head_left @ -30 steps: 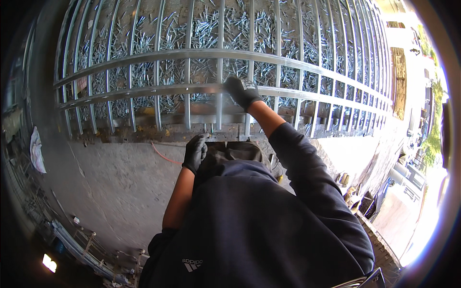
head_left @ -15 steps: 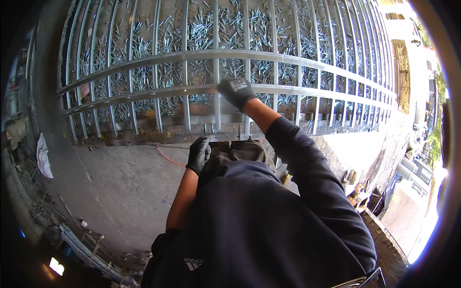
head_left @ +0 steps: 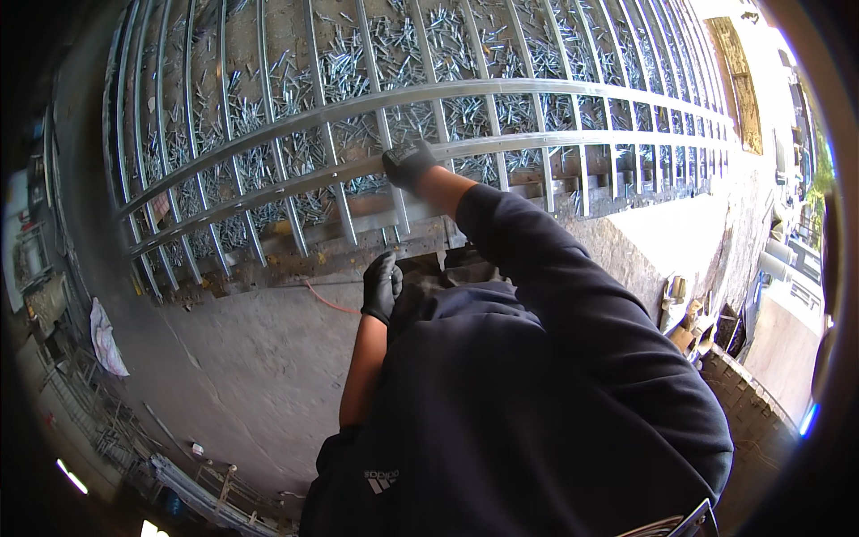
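A metal grille [head_left: 501,87] of long parallel bars and two crossing rails lies over the worktable. My right hand [head_left: 411,166], in a dark glove, is at the nearer rail [head_left: 313,180], where a bar crosses it. Its fingers are bunched together; whatever they may hold is hidden. My left hand [head_left: 383,286], gloved as well, is closed just off the table's near edge, close to my body. Its fingers are curled, and I cannot make out what is inside them.
Many short, shiny metal pieces [head_left: 349,67] lie scattered under the bars. Behind my left hand a reddish hose [head_left: 329,301] runs across the grey floor [head_left: 242,358]. A pale cloth [head_left: 106,338] lies at the left, and assorted items [head_left: 689,322] stand at the right.
The view has turned, so the grille now slants more. My right hand remains at the nearer rail by a crossing bar. The left hand stays curled near the table edge.
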A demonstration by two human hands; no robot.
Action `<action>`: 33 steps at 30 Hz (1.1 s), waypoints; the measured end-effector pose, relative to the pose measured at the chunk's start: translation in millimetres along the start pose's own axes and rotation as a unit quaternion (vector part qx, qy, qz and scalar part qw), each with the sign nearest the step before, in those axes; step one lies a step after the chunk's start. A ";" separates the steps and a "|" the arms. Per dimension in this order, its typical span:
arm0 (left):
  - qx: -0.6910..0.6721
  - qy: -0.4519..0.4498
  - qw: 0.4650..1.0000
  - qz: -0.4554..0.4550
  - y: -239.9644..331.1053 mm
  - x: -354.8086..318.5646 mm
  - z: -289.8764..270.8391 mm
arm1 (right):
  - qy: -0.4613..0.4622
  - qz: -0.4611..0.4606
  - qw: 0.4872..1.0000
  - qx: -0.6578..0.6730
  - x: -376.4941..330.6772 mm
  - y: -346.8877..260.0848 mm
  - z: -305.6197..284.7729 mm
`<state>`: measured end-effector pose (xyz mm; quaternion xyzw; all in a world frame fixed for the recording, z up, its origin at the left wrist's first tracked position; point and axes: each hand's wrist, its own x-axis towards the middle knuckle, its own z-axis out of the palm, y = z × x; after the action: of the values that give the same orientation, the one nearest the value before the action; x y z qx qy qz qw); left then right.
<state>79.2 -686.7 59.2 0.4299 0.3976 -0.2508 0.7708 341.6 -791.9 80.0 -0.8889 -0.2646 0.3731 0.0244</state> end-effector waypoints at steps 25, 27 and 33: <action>-0.113 -0.058 0.988 -0.093 -28.0 27.2 197.1 | 0.173 -0.313 0.928 0.101 -148.7 173.6 116.3; -0.111 -0.103 0.985 -0.082 -28.1 27.9 202.5 | 0.106 -0.260 0.910 0.304 -154.8 181.8 108.6; -0.148 -0.036 0.987 -0.059 -28.6 30.8 229.1 | 0.072 -0.293 0.863 0.406 -166.6 192.6 83.4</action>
<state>166.6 -900.0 92.4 0.2780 0.4266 -0.2496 0.8237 275.4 -1051.6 81.9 -0.7064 -0.3353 0.3581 0.5101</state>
